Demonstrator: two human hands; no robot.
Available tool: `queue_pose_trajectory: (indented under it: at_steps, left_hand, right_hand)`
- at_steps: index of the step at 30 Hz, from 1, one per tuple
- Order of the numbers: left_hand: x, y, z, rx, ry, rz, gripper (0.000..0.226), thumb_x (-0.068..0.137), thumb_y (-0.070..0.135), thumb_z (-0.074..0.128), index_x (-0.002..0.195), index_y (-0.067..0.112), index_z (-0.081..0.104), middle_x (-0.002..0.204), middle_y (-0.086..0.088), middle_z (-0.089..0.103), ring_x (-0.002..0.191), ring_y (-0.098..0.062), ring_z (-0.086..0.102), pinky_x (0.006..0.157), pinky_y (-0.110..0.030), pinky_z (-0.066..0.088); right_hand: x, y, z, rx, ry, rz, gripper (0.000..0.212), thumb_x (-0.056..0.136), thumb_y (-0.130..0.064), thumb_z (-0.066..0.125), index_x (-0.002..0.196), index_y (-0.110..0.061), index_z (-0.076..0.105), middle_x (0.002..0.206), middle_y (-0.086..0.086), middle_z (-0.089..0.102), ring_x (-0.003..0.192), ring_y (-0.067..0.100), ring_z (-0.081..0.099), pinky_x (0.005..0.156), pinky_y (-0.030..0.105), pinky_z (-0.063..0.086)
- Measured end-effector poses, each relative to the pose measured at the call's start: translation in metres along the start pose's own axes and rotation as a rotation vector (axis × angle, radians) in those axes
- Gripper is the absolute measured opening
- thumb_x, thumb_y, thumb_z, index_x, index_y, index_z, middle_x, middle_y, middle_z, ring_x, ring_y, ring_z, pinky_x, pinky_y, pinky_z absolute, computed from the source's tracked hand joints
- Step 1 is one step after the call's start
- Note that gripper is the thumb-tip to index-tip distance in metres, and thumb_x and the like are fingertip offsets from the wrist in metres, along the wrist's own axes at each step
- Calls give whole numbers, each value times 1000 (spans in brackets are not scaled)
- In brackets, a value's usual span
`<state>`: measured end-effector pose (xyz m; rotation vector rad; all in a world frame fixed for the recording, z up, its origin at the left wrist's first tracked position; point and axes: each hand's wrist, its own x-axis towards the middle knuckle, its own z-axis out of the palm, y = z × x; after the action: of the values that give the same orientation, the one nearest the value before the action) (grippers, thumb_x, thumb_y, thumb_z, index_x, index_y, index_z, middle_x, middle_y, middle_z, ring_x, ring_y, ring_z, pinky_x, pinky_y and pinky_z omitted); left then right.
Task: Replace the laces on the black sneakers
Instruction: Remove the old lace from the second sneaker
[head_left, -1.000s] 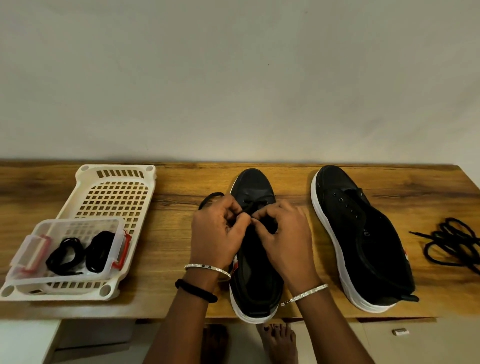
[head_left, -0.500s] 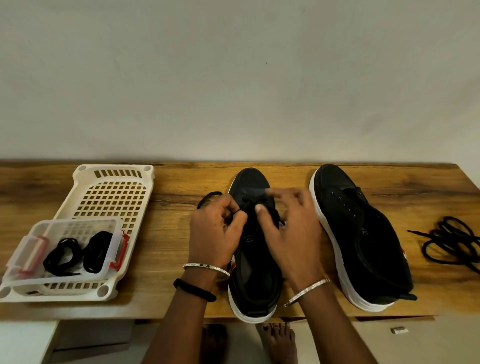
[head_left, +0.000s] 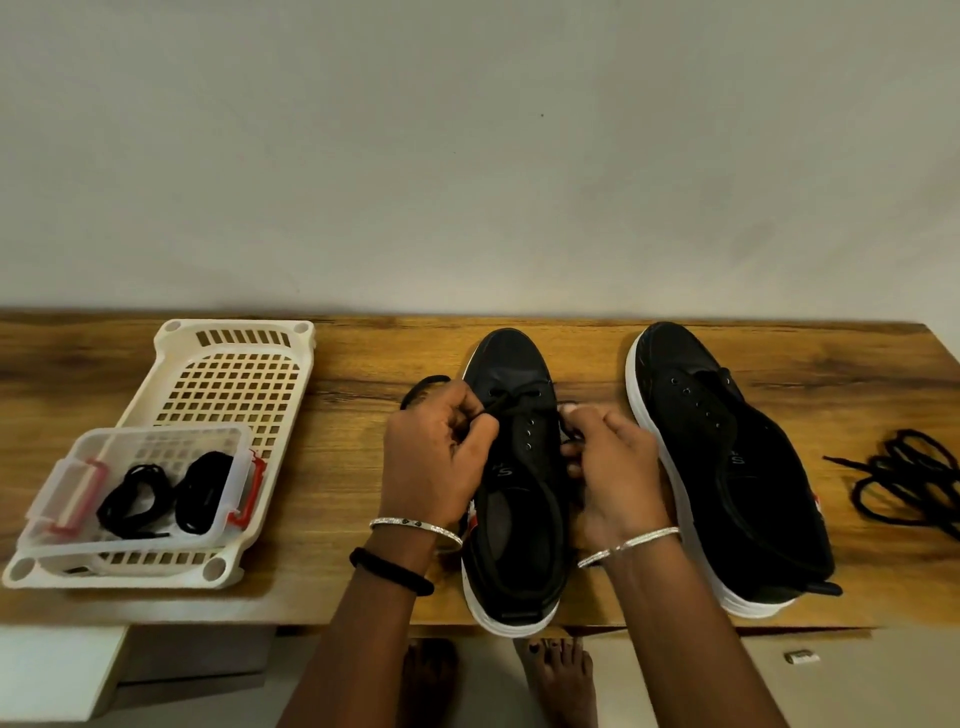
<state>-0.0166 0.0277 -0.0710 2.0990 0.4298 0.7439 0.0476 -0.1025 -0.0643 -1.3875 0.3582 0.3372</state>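
Observation:
Two black sneakers with white soles stand on the wooden table, toes pointing away. The left sneaker (head_left: 511, 483) carries a black lace (head_left: 511, 402) crossing its front eyelets. My left hand (head_left: 434, 462) pinches one lace end at the shoe's left side. My right hand (head_left: 610, 467) pinches the other end at its right side. The right sneaker (head_left: 727, 457) has bare eyelets and no lace. A loose pile of black laces (head_left: 906, 478) lies at the far right of the table.
A white perforated tray (head_left: 234, 374) sits at the left, holding a clear plastic box (head_left: 140, 483) with two coiled black laces. The table's front edge (head_left: 311, 621) runs just under the sneaker heels. Bare feet show on the floor below.
My hands, bunched together over the left sneaker's eyelets a second ago, have drawn apart to either side, pulling the lace taut across the front eyelets.

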Motion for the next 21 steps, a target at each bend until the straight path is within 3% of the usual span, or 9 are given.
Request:
queue_pose_trajectory:
  at_steps: [1,3,6,8,10,12,18,20,21]
  left_hand:
    - [0,0,0,0,-1,4,16,80,6,67,68,15,61,52,3,56,45,-18,52,43,-26,40]
    - [1,-1,1,-7,-2,10,16,80,6,67,68,15,61,53,4,56,45,-17,52,43,-25,40]
    - [0,0,1,-3,-7,11,18,80,6,67,67,16,61,51,6,54,43,-15,50,44,-18,35]
    - [1,0,1,7,-8,19,15,80,10,66,68,16,60,52,7,54,43,-14,50,43,-18,35]
    - [1,1,0,10,-11,32,12,79,15,63,68,15,60,52,6,54,44,-15,50,42,-22,37]
    - [1,1,0,12,-16,44,11,79,15,62,69,13,60,53,5,55,45,-17,51,41,-29,40]
    - [0,1,0,5,-7,53,11,79,13,63,68,13,60,53,4,54,44,-16,49,42,-31,40]
    - [1,0,0,-4,-5,45,13,80,9,65,68,14,61,53,5,54,44,-15,49,42,-25,38]
    - [1,0,0,-12,-6,37,15,80,6,66,68,14,61,52,5,54,44,-15,49,42,-23,38]
  right_hand:
    - [1,-2,-4,16,-31,103,10,91,-14,69,82,-9,67,70,2,59,53,8,50,49,21,39]
    - [2,-4,-8,-161,-37,50,10,88,-22,73,84,-14,70,77,-1,65,60,8,57,55,22,44]
    - [-7,-8,-4,-623,108,-514,21,84,-33,76,102,-26,68,105,-10,58,87,-9,58,73,8,41]
    - [-13,-9,2,-839,-4,-771,23,87,-32,73,109,-28,67,112,-9,52,91,-6,54,76,11,41]
    - [-13,-1,6,-1043,-140,-809,23,91,-32,68,113,-27,69,114,-7,52,96,6,57,76,21,46]
    - [-12,4,7,-1155,-171,-776,25,94,-35,64,117,-27,69,115,-9,54,100,11,58,75,26,49]
    - [-8,11,8,-955,-104,-843,2,93,-26,66,92,-25,67,94,-12,58,83,4,53,66,20,42]
    - [-5,13,9,-684,6,-723,5,92,-20,65,87,-20,66,87,-9,62,77,1,55,65,17,40]
    - [-2,12,8,-488,57,-561,7,93,-18,64,86,-17,67,83,-6,64,69,0,57,63,19,41]
